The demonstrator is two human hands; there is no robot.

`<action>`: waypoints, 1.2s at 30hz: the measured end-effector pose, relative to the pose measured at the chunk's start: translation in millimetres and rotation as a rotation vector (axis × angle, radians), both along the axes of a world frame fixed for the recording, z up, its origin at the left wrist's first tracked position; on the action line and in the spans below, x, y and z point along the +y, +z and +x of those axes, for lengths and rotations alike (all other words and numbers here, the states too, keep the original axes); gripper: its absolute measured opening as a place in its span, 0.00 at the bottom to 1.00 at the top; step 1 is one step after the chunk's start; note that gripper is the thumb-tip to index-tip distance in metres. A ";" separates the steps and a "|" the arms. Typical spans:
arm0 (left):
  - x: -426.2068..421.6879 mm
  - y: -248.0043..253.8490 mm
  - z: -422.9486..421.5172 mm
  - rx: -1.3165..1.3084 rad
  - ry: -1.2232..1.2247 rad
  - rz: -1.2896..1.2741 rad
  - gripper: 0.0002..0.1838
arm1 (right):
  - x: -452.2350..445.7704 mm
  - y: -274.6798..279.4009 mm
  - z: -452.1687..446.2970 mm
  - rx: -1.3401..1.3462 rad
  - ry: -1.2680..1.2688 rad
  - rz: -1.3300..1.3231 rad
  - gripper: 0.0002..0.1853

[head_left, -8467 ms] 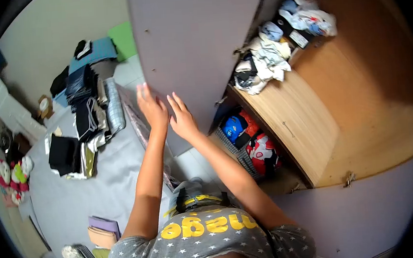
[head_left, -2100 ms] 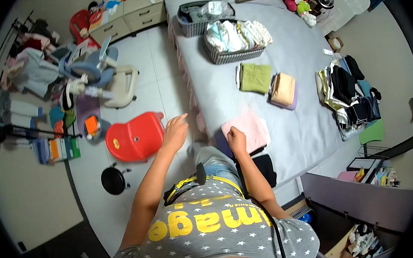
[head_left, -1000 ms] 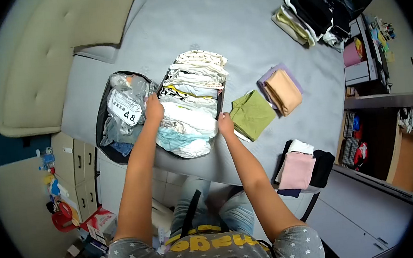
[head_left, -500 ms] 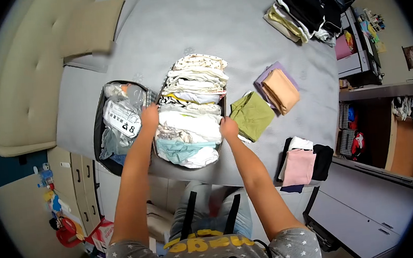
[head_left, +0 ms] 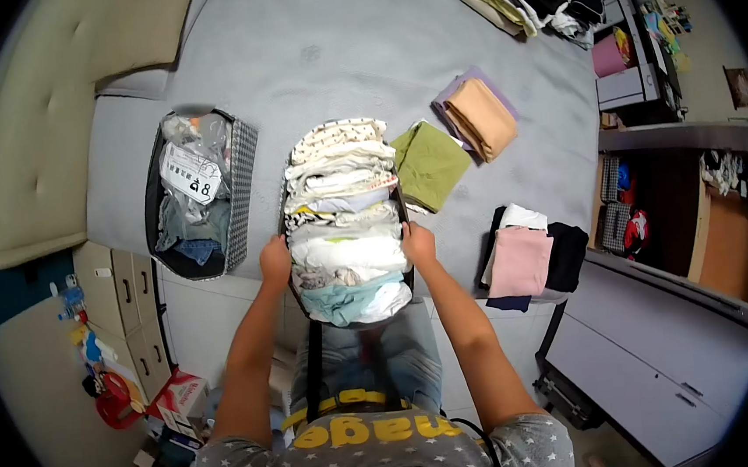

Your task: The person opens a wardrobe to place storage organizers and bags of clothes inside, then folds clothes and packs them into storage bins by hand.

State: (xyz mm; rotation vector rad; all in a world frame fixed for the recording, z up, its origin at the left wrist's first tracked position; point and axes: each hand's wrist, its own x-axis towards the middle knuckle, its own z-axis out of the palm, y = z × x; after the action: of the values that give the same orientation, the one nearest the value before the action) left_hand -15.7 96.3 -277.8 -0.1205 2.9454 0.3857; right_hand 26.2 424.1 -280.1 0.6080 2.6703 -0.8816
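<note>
The widest surface is provided by the grey bed [head_left: 288, 29], on which folded goods are laid out in separate groups, presumably so that each is kept distinct. A second basket [head_left: 244, 187], filled with denim and clear bags, is set toward the headboard [head_left: 25, 155], apart from the work. The clothes basket [head_left: 410, 281] is held at the bed's near edge, directly before the body; whether its base is lifted cannot be told. Within it, the light garments [head_left: 348, 244] are packed in upright rows, probably so that each fold is exposed. At its right lie the green cloth [head_left: 430, 166], the orange cloth [head_left: 481, 120] and, farther off, the pink cloth [head_left: 519, 261]. Opposite long sides are gripped by the left hand [head_left: 275, 259] and the right hand [head_left: 419, 245], evidently for balance; the fingers of both are curled closed on the rim, their tips partly hidden.
</note>
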 end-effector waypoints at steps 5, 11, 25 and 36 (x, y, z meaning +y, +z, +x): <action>-5.3 -12.2 19.2 -0.053 0.071 -0.004 0.12 | -6.6 -23.6 10.8 -0.041 0.001 0.021 0.14; 13.2 2.6 -75.2 -0.095 -0.016 0.181 0.32 | -8.7 -19.2 -70.3 0.186 0.013 0.069 0.15; 21.0 -34.9 -187.2 0.008 0.059 0.551 0.12 | 20.2 -59.9 -170.2 0.377 0.046 -0.157 0.21; 2.7 -38.1 -208.4 -0.055 0.137 0.595 0.08 | 5.1 -9.3 -181.1 0.316 -0.177 -0.235 0.09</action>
State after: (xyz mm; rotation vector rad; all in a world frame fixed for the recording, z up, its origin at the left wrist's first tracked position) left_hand -224.0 99.0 -315.8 -0.2463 2.6401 1.2252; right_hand -154.9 429.2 -289.4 0.7059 2.7499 -1.4252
